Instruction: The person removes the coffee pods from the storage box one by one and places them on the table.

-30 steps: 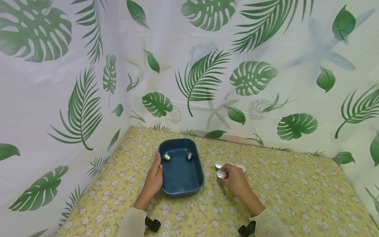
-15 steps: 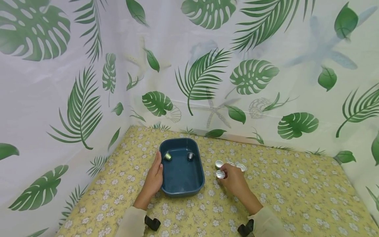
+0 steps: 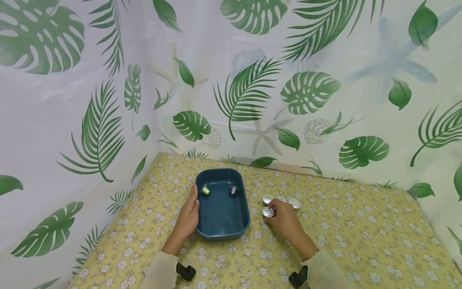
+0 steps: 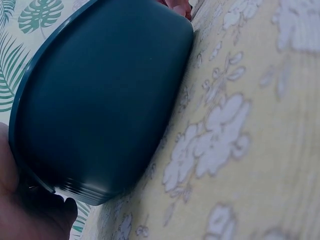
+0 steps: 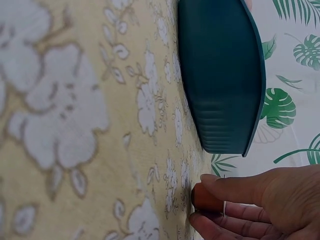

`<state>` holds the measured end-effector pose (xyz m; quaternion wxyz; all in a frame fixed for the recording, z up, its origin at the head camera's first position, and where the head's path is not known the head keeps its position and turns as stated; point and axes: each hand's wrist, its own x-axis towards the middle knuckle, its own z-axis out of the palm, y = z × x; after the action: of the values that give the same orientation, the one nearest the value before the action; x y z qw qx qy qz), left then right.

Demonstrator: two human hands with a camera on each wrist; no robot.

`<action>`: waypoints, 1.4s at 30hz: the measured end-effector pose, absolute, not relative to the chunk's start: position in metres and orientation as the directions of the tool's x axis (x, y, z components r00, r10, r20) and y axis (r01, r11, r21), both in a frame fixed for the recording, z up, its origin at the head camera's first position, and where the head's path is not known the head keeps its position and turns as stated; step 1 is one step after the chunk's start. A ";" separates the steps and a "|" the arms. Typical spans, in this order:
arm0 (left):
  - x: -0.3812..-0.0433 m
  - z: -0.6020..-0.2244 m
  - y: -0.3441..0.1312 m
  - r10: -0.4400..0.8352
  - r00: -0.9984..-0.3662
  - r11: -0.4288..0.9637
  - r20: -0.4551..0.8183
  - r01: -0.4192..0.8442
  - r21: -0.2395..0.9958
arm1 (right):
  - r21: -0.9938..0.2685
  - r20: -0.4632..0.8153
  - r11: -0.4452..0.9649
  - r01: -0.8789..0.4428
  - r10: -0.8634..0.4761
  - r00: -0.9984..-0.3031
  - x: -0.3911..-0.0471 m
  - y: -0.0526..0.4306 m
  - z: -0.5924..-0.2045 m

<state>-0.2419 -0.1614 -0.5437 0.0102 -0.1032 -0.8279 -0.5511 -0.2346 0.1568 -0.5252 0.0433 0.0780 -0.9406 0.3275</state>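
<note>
Tub [image 3: 221, 212], one only, dark blue, upright on one yellow flowered cloth [image 3: 361, 241]. Inside it, in the far half, two pods: one green pod [image 3: 205, 191], tilted, near the left wall, and one dark grey pod [image 3: 233, 190] near the right wall, well apart from each other. Against the outer left wall of the tub, left hand [image 3: 188, 212], with fingers quite straight and touching the wall.

To the right of the tub, apart from it, right hand [image 3: 286, 216], with thumb and fingers pinching one orange-brown pod [image 3: 268, 212], silver lid towards the head camera. Narrow end of this pod very close to the cloth; touching or not, impossible to tell. Around the same hand, three more pods: one left pod [image 3: 267, 199] just beyond the pinched one, one right pod [image 3: 294, 204] beyond the knuckles, and between these two, one middle pod [image 3: 281, 198], partly hidden.

On the arms, two pale sleeves [image 3: 326, 273] and two black straps [image 3: 186, 272], one for each wrist. Behind everything, white curtain [image 3: 234, 40] with many green leaves.
</note>
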 end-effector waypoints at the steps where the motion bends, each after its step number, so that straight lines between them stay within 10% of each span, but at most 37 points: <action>1: -0.242 -0.544 -0.161 0.160 -0.978 0.372 0.134 0.185 0.910 | -0.610 0.132 0.773 -0.174 -0.118 -0.984 -0.234 0.157 -0.525; 42: -0.242 -0.544 -0.161 0.153 -0.979 0.379 0.134 0.184 0.907 | -0.538 0.062 0.828 -0.155 -0.145 -0.988 -0.216 0.168 -0.495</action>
<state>-0.2425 -0.1610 -0.5440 0.0141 -0.1014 -0.8303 -0.5479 -0.2163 0.1680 -0.4954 0.0090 0.0784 -0.9561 0.2822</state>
